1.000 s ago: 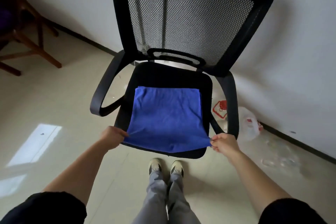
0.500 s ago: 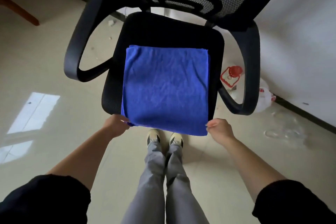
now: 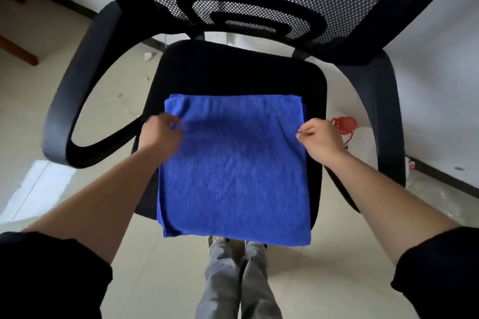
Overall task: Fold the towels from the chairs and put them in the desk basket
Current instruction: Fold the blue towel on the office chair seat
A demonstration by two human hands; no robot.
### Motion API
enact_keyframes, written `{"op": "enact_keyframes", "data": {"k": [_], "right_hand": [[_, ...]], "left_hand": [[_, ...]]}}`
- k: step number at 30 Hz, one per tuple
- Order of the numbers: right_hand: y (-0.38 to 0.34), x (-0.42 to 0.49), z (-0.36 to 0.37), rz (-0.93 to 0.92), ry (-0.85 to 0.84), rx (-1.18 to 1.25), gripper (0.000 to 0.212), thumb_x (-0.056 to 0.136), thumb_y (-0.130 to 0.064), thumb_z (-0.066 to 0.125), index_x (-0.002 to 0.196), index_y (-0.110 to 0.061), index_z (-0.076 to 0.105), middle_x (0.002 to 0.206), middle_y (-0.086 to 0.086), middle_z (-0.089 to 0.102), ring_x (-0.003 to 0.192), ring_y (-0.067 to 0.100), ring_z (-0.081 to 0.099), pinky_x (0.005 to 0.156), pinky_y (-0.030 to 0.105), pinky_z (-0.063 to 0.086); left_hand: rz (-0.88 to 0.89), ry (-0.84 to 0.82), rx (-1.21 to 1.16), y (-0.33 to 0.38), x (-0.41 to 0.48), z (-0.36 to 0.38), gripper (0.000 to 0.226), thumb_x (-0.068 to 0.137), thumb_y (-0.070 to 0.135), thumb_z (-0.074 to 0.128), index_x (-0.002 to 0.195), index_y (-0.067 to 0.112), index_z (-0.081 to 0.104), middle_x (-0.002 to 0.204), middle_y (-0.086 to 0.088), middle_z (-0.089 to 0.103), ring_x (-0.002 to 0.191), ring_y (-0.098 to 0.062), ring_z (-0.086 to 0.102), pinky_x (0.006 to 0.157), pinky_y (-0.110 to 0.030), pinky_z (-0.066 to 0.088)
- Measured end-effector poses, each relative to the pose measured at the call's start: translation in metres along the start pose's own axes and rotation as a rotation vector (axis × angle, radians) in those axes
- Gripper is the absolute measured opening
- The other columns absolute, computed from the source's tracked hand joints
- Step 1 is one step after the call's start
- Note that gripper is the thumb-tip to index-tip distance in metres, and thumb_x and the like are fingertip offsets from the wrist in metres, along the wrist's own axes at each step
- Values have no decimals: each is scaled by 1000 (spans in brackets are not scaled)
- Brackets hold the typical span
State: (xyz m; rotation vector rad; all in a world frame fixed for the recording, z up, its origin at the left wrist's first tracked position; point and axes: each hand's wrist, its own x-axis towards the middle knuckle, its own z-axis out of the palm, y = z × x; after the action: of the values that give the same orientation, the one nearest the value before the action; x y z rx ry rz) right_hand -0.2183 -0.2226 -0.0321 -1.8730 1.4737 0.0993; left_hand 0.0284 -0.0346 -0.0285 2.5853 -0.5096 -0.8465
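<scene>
Blue towel (image 3: pixel 233 168), edges in left hand (image 3: pixel 160 134), right hand (image 3: pixel 321 140) pinch

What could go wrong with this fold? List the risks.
1. The blue towel overhangs the front edge of the chair seat; a tug could slide it onto the floor.
2. The left hand and right hand pinch opposite side edges; uneven pulls may skew the fold, whose layers look offset at the far right corner.

Blue towel (image 3: pixel 233 168), seemingly folded double, lies flat on the chair seat (image 3: pixel 233 72).
</scene>
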Motion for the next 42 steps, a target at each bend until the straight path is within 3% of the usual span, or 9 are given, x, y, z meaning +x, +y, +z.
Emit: {"op": "enact_keyframes", "data": {"k": [5, 8, 16, 19, 23, 26, 32, 37, 42], "right_hand": [[-7, 39, 7, -20, 183, 14, 33, 89, -20, 65, 116, -4, 56, 112, 9, 65, 102, 26, 62, 84, 29, 45], [-13, 54, 11, -6, 210, 43, 34, 88, -22, 66, 115, -3, 56, 93, 3, 60, 89, 19, 58, 78, 26, 42], [-15, 60, 16, -52, 304, 78, 8, 87, -14, 66, 92, -8, 64, 90, 10, 67, 77, 21, 60, 74, 31, 49], [-17, 50, 13, -73, 320, 151, 3, 87, -12, 65, 86, -12, 62, 84, 6, 64, 75, 20, 59, 78, 35, 52], [-18, 37, 2, 46, 354, 360, 3, 88, -7, 61, 89, -9, 57, 71, -5, 53, 72, 14, 51, 60, 1, 38], [-14, 40, -1, 131, 334, 394, 5, 90, -7, 58, 95, -7, 58, 72, -7, 48, 72, 13, 50, 55, 16, 34], [1, 60, 20, 169, 245, 158, 15, 91, -17, 60, 100, -4, 63, 93, 8, 63, 84, 22, 57, 72, 24, 36], [3, 64, 27, 115, 314, 157, 21, 86, -19, 68, 101, -6, 60, 107, 13, 62, 88, 24, 59, 74, 24, 39], [-9, 65, 23, 161, 214, 237, 28, 86, -16, 68, 110, -5, 58, 86, 4, 61, 81, 21, 59, 65, 25, 41]], "left_hand": [[-160, 189, -214, -4, 52, 8, 32, 87, 26, 55, 116, 18, 64, 120, -6, 62, 94, -27, 61, 75, -28, 44], [-253, 229, -300, -6, 66, 12, 37, 85, 30, 62, 118, 13, 61, 120, -13, 62, 108, -30, 60, 92, -35, 49], [-199, 197, -301, 1, 54, 9, 8, 83, 21, 71, 78, 16, 67, 85, -6, 64, 90, -32, 66, 84, -42, 55], [-166, 267, -295, 1, 46, 3, 9, 85, 23, 67, 90, 16, 68, 89, -2, 65, 83, -21, 59, 78, -30, 47], [-112, 283, -395, -1, 40, -4, 10, 86, 27, 67, 91, 19, 63, 91, -1, 67, 84, -18, 60, 80, -34, 49], [-131, 233, -440, -1, 44, -3, 13, 86, 26, 68, 94, 18, 62, 84, 0, 66, 83, -20, 61, 76, -34, 50], [-152, 168, -358, 5, 62, 5, 21, 86, 15, 69, 106, 9, 70, 89, -3, 67, 71, -13, 58, 58, -20, 43], [-140, 197, -303, 6, 69, 4, 21, 82, 22, 73, 99, 11, 70, 91, -3, 67, 84, -22, 64, 72, -31, 51], [-138, 136, -417, 9, 67, 3, 22, 79, 18, 77, 98, 15, 66, 88, -2, 66, 76, -18, 61, 63, -24, 50]]}}
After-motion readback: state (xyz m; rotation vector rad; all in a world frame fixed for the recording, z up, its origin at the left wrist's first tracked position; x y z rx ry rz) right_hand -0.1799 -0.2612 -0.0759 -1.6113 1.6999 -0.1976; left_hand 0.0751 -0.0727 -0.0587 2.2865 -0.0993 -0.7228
